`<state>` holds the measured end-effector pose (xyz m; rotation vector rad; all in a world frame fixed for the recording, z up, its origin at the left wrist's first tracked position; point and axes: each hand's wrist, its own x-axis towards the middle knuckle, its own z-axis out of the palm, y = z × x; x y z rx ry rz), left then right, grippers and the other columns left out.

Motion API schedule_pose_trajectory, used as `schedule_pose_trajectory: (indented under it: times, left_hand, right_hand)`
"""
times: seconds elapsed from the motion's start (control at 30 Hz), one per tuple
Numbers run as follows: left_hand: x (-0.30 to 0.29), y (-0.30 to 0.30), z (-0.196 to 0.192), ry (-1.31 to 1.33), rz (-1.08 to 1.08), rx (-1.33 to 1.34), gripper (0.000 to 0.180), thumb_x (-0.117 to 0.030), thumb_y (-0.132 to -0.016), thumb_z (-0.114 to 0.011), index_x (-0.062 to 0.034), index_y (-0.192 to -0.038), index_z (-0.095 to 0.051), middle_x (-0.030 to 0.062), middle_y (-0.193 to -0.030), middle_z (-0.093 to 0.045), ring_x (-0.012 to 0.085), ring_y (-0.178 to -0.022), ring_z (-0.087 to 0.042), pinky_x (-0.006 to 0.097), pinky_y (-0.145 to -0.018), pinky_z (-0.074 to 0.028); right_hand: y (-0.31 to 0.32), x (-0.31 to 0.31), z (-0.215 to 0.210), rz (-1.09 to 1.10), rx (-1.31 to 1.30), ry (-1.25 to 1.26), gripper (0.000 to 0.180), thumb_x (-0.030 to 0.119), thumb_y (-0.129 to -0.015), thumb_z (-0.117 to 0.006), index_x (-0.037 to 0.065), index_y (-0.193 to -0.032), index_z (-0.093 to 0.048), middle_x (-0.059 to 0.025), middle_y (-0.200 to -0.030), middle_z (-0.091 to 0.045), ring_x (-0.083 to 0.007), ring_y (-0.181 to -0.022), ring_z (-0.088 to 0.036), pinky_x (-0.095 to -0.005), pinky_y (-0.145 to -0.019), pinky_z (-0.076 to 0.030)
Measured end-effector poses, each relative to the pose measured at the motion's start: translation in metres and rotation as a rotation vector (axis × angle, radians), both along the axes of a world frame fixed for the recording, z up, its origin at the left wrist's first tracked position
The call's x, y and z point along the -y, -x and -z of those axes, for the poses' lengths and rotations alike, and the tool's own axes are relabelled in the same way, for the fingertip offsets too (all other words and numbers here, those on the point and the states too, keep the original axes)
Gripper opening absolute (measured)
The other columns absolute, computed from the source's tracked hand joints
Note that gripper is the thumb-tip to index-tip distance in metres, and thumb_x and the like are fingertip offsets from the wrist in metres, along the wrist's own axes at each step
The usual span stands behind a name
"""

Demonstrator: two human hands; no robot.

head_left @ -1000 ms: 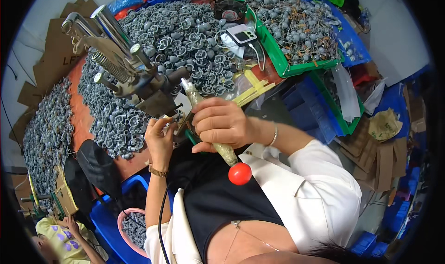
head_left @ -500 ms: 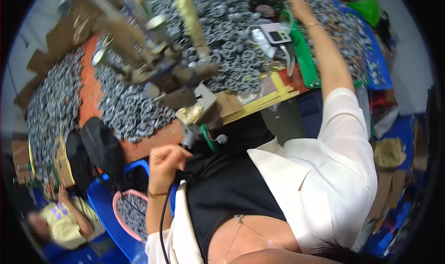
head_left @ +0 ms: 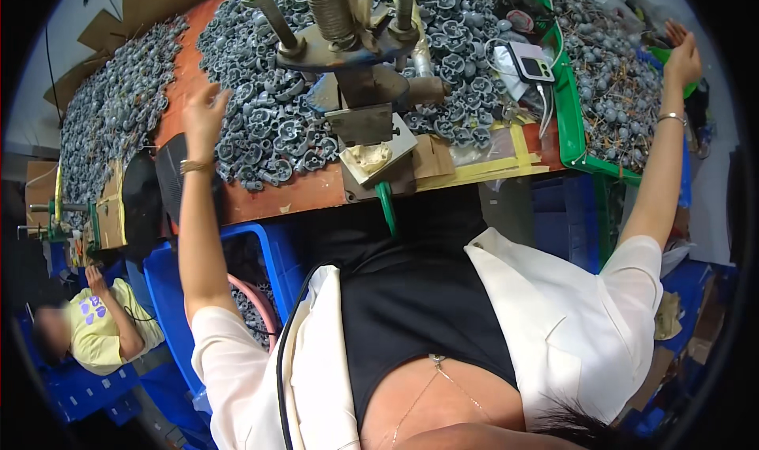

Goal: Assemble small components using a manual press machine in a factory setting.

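My left hand (head_left: 204,120) is raised over the orange tabletop (head_left: 168,118), beside the left edge of a pile of grey plastic parts (head_left: 257,110). Its fingers are loosely curved with a gap at the thumb, and nothing shows in them. Far out to the right, my right hand (head_left: 681,61) is lifted past the green tray (head_left: 571,106), fingers stretched and apart, near a bright green bag (head_left: 658,57). Between my arms stands a metal press (head_left: 348,54) with thick posts. A cream-coloured moulded block (head_left: 370,159) sits at its base, a green handle (head_left: 385,205) below.
A small white device (head_left: 531,62) with cables lies by the green tray, which holds small grey balls (head_left: 613,86). A blue bin (head_left: 273,260) and a pink-rimmed basket (head_left: 257,304) stand left of my body. Another person (head_left: 99,323) sits at the far left.
My left hand has reached forward and left from near my body, its fist loosening. My right hand has moved from the far end of the green tray out to the right. The view has shifted.
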<state>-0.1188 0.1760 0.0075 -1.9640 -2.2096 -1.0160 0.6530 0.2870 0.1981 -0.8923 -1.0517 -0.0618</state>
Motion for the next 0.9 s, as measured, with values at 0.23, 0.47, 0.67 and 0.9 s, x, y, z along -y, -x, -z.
schedule_pose_trajectory:
  times: [0.23, 0.47, 0.67, 0.9]
  left_hand:
    - [-0.004, -0.038, 0.028, -0.09, -0.093, -0.41, 0.034, -0.04, -0.078, -0.067, -0.0142, -0.1, -0.07, 0.0103, -0.09, -0.069, 0.0304, -0.082, -0.063, 0.043, -0.071, -0.047]
    - [0.055, -0.094, 0.012, -0.099, 0.285, 1.639, 0.02, -0.003, -0.09, -0.055, 0.0033, -0.109, -0.057, 0.0127, -0.106, -0.062, 0.0242, -0.09, -0.064, 0.031, -0.075, -0.056]
    - [0.115, -0.182, 0.039, -0.129, 0.469, 1.016, 0.017, 0.003, -0.081, -0.066, -0.0003, -0.096, -0.06, 0.0058, -0.1, -0.06, 0.0129, -0.088, -0.06, 0.025, -0.079, -0.05]
    - [0.113, -0.214, 0.056, -0.207, 0.5, 0.516, 0.029, -0.006, -0.073, -0.077, 0.005, -0.095, -0.062, 0.0101, -0.088, -0.063, 0.0165, -0.078, -0.059, 0.025, -0.069, -0.046]
  right_hand:
    - [-0.006, 0.049, 0.047, -0.349, 0.028, 0.797, 0.029, 0.011, -0.095, -0.05, -0.008, -0.117, -0.055, -0.0176, -0.114, -0.062, -0.0228, -0.1, -0.063, -0.0286, -0.088, -0.051]
    - [-0.005, 0.113, -0.007, -0.859, -0.256, 0.141, 0.023, 0.008, -0.093, -0.05, -0.006, -0.11, -0.059, -0.0185, -0.117, -0.06, -0.0287, -0.115, -0.053, -0.0379, -0.1, -0.041]
    - [0.084, 0.149, 0.001, -1.302, -0.321, 0.104, 0.016, 0.009, -0.087, -0.06, -0.003, -0.096, -0.065, -0.0114, -0.095, -0.063, -0.0223, -0.095, -0.051, -0.0305, -0.078, -0.037]
    - [0.212, 0.201, 0.048, -1.443, 0.056, 0.255, 0.013, 0.019, -0.088, -0.062, 0.012, -0.088, -0.052, 0.0046, -0.068, -0.051, -0.0137, -0.077, -0.041, -0.0257, -0.07, -0.034]
